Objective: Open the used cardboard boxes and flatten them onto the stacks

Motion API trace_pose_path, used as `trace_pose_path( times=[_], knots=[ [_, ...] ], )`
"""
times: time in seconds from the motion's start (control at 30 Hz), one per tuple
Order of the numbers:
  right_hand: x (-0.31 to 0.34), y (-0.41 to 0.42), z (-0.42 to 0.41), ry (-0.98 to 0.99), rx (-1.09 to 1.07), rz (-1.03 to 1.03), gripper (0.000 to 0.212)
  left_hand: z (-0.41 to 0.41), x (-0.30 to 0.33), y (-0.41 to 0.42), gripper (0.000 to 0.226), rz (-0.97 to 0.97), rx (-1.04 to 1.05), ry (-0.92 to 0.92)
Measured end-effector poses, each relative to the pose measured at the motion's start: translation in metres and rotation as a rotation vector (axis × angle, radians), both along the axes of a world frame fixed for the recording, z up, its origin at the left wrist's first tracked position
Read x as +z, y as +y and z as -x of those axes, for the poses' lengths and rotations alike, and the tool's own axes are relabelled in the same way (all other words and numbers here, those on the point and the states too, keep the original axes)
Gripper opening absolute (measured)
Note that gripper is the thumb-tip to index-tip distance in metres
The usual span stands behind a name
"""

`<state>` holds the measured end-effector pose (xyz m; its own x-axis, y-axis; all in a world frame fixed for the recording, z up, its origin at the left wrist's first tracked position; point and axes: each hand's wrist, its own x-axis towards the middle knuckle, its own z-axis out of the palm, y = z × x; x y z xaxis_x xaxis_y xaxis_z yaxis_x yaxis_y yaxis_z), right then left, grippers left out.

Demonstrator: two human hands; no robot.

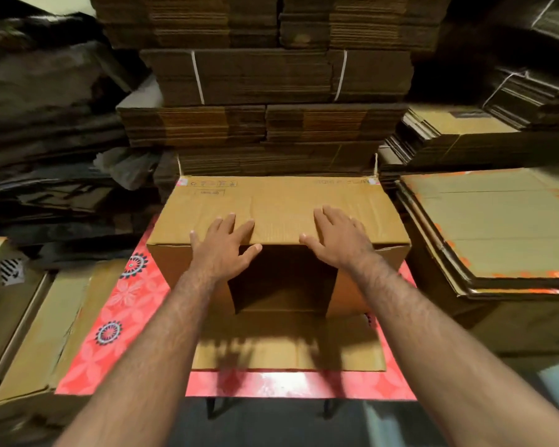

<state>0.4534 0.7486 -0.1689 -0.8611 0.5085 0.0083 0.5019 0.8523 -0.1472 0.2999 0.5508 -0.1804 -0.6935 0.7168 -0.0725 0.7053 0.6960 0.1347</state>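
A brown cardboard box (278, 204) lies on its side on a red flowered table (133, 295), its open end facing me and its lower flap spread flat toward the table's front edge. My left hand (221, 246) rests flat on the box's top panel near its front edge, fingers straight, thumb hanging over the edge. My right hand (338, 237) lies flat on the same panel a little to the right, fingers spread. The box is hollow and dark inside. A stack of flattened boxes (497, 227) sits to the right, another (42, 327) to the left.
Tall tied bundles of flattened cardboard (271, 79) rise right behind the box. More bundles (459, 133) lean at the back right. Dark crumpled sheets (46, 124) pile up at the left. The table's legs and dark floor (271, 421) show below its front edge.
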Motion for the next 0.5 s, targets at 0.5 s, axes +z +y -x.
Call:
trace_pose_path(
  times=[0.5],
  knots=[
    [-0.017,0.015,-0.027,0.000,0.030,0.045,0.096,-0.002,-0.001,0.015,0.059,-0.008,0.056,0.003]
  ],
)
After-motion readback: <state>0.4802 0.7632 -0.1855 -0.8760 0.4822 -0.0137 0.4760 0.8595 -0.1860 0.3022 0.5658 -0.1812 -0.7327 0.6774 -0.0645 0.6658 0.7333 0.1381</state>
